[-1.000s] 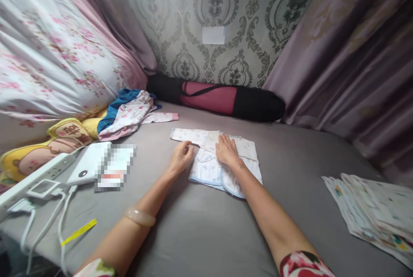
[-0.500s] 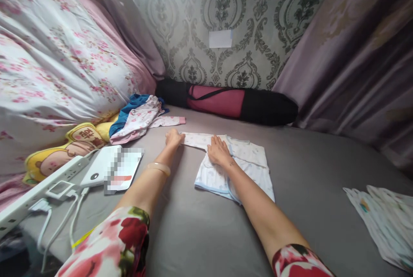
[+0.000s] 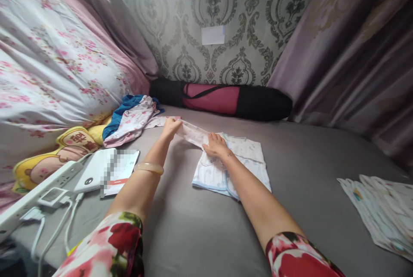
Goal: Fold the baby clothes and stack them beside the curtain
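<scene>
A small white baby shirt (image 3: 248,150) with blue trim and a faint print lies on the grey sheet in front of me. My left hand (image 3: 171,127) pinches the cuff of its left-side sleeve and holds that sleeve stretched, raised off the sheet. Flat on the shirt, where the sleeve meets the body, rests my right hand (image 3: 216,145), fingers extended. The opposite sleeve lies folded across the shirt's body. Part of the front is hidden under my right forearm.
Left are crumpled blue and pink-print clothes (image 3: 129,122), a yellow cartoon cushion (image 3: 41,163), a white power bank (image 3: 97,169) and a power strip (image 3: 38,195) with cables. A black and red bag (image 3: 213,98) lies along the wall. Folded clothes (image 3: 383,212) sit at right.
My left hand has lifted the sleeve's cuff up off the sheet, pulling the sleeve taut. My right hand stays on the shirt. The view has shifted slightly.
</scene>
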A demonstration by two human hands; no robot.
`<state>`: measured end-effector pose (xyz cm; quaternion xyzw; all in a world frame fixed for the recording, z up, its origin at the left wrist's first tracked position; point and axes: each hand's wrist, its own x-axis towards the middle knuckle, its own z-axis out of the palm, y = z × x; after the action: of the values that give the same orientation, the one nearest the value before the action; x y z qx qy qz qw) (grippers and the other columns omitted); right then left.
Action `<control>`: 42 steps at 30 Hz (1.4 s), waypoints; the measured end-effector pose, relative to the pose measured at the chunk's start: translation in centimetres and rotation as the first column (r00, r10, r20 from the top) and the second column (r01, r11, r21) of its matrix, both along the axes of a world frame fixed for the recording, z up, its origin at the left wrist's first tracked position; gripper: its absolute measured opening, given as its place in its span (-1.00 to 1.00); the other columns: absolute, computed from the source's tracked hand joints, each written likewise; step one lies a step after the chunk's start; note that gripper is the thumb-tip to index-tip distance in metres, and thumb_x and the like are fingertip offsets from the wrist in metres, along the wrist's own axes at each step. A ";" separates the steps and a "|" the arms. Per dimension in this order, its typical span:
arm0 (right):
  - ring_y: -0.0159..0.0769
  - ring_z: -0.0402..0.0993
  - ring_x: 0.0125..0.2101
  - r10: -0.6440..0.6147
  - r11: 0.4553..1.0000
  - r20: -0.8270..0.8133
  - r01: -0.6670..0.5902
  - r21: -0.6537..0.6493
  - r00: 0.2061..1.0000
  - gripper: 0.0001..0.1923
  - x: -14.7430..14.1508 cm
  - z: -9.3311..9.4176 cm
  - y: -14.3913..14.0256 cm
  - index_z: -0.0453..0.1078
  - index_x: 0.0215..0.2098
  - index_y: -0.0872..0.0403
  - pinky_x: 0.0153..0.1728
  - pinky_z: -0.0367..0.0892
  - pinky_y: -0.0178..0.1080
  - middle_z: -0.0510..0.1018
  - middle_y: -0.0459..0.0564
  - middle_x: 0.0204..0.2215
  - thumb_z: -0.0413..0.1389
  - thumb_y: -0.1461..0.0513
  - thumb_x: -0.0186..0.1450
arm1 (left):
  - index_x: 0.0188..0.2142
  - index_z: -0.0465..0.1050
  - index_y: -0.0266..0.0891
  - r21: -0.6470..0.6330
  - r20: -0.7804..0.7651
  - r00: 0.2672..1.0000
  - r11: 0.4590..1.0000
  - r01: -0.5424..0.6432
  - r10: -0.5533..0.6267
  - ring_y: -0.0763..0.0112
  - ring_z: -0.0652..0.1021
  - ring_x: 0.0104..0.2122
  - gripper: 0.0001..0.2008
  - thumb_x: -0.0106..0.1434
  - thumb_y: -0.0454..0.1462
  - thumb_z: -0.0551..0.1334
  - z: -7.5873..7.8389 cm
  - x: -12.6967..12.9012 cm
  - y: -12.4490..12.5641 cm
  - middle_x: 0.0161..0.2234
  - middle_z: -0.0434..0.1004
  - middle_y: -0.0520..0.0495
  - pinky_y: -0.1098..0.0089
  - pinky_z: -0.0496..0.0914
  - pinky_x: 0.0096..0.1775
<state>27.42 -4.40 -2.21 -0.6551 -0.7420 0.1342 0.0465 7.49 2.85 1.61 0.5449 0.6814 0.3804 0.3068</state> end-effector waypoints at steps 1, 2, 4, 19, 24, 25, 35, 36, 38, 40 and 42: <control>-0.03 -0.02 0.26 0.002 1.000 -0.003 -0.002 -0.015 1.000 -0.30 0.1 0.2 0.2 0.06 0.31 0.19 0.21 -0.05 -0.07 0.08 0.13 0.32 -0.11 0.00 0.32 | -0.52 0.29 -0.23 0.021 0.008 1.000 1.000 0.000 0.000 0.39 0.40 -0.50 -0.90 0.01 -0.24 0.15 0.7 0.6 -0.1 -0.58 0.27 0.02 0.46 0.22 -0.51; -0.02 -0.02 0.26 0.000 1.000 -0.006 -0.001 -0.028 1.000 -0.29 0.2 0.4 0.4 0.07 0.31 0.16 0.20 -0.03 -0.05 0.09 0.12 0.31 -0.09 -0.03 0.30 | -0.50 0.30 -0.24 0.042 0.021 1.000 0.999 0.006 -0.007 0.41 0.38 -0.51 -0.89 0.01 -0.23 0.15 1.3 1.2 -0.2 -0.58 0.27 0.03 0.47 0.20 -0.52; 0.01 -0.03 0.26 -0.015 0.998 -0.004 0.015 -0.061 1.000 -0.26 0.2 0.8 0.8 0.09 0.30 0.11 0.19 -0.02 -0.02 0.11 0.11 0.30 -0.04 -0.06 0.25 | -0.47 0.33 -0.25 0.062 0.067 0.997 0.997 0.039 -0.043 0.43 0.37 -0.53 -0.87 -0.01 -0.23 0.17 2.4 2.6 -0.6 -0.59 0.27 0.05 0.49 0.20 -0.53; -0.22 0.25 0.18 -0.214 0.962 -0.489 0.270 0.046 0.846 -0.36 4.5 1.4 -1.5 0.12 0.29 0.16 0.13 0.17 -0.26 0.31 0.11 0.22 -0.05 0.28 0.23 | -0.49 0.28 -0.24 0.080 0.145 0.965 0.974 0.210 -0.220 0.45 0.39 -0.58 -0.91 0.01 -0.26 0.17 2.6 10.7 -3.5 -0.62 0.29 0.06 0.46 0.31 -0.51; -0.23 0.48 -0.02 -0.408 0.878 -0.697 0.463 -0.122 0.590 -0.44 8.4 0.5 -3.3 0.20 0.25 0.14 -0.06 0.35 -0.23 0.49 0.10 0.07 -0.10 0.28 0.27 | -0.39 0.34 -0.27 0.094 0.133 0.938 0.946 0.311 -0.321 0.35 0.50 -0.46 -0.80 0.10 -0.16 0.21 2.0 12.9 -4.3 -0.49 0.45 -0.05 0.39 0.39 -0.39; -0.22 0.49 -0.04 -0.430 0.862 -0.703 0.489 -0.134 0.566 -0.44 8.9 0.3 -3.6 0.21 0.24 0.15 -0.07 0.37 -0.22 0.50 0.12 0.05 -0.09 0.28 0.27 | -0.35 0.37 -0.28 0.101 0.139 0.912 0.922 0.374 -0.386 0.31 0.53 -0.39 -0.74 0.12 -0.11 0.22 2.0 13.1 -4.6 -0.43 0.51 -0.10 0.36 0.41 -0.33; -0.26 0.59 -0.26 -0.525 0.808 -0.641 0.564 -0.170 0.560 -0.46 10.3 -1.0 -3.8 0.23 0.22 0.18 -0.26 0.43 -0.28 0.54 0.15 -0.01 -0.05 0.25 0.27 | -0.03 0.34 -0.32 0.102 0.140 0.933 0.942 0.321 -0.333 0.24 0.51 -0.03 -0.63 0.27 -0.12 0.10 -1.2 9.5 -7.3 -0.05 0.52 -0.27 0.29 0.34 -0.01; -0.25 0.59 -0.27 -0.538 0.801 -0.621 0.574 -0.168 0.569 -0.47 10.3 -0.9 -3.5 0.26 0.20 0.19 -0.26 0.43 -0.27 0.54 0.16 -0.02 -0.04 0.23 0.28 | -0.02 0.33 -0.32 0.103 0.096 0.951 0.953 0.285 -0.294 0.24 0.52 -0.04 -0.64 0.24 -0.18 0.13 -2.1 9.1 -7.8 -0.05 0.52 -0.27 0.28 0.35 -0.02; -0.17 0.57 -0.20 -0.562 0.787 -0.580 0.597 -0.155 0.590 -0.50 10.1 -0.5 -3.1 0.31 0.15 0.19 -0.22 0.42 -0.23 0.54 0.20 -0.03 0.00 0.17 0.28 | -0.01 0.31 -0.32 0.091 -0.001 0.964 0.960 0.263 -0.265 0.24 0.52 -0.06 -0.63 0.20 -0.24 0.14 -3.8 8.3 -8.9 -0.06 0.50 -0.27 0.27 0.36 -0.03; -0.07 0.52 -0.08 -0.579 0.781 -0.514 0.612 -0.124 0.634 -0.50 9.7 0.0 -2.8 0.36 0.11 0.18 -0.13 0.39 -0.18 0.53 0.22 -0.03 0.07 0.14 0.24 | -0.04 0.32 -0.29 0.093 -0.125 0.948 0.948 0.305 -0.293 0.22 0.50 -0.07 -0.66 0.18 -0.26 0.16 -5.4 8.0 -9.9 -0.09 0.49 -0.24 0.24 0.36 -0.03; -0.02 0.46 0.00 -0.581 0.790 -0.411 0.608 -0.076 0.703 -0.50 9.0 0.5 -2.6 0.37 0.09 0.15 -0.07 0.36 -0.15 0.52 0.22 -0.02 0.12 0.14 0.20 | -0.06 0.34 -0.27 0.121 -0.265 0.907 0.921 0.369 -0.328 0.20 0.49 -0.08 -0.68 0.17 -0.28 0.17 -6.7 7.8 -10.6 -0.13 0.49 -0.20 0.20 0.35 -0.03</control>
<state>36.45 -7.04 -1.67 -0.8134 -0.4678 0.2232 0.2641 15.30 -7.78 -5.04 0.7240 0.5698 0.3070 0.2384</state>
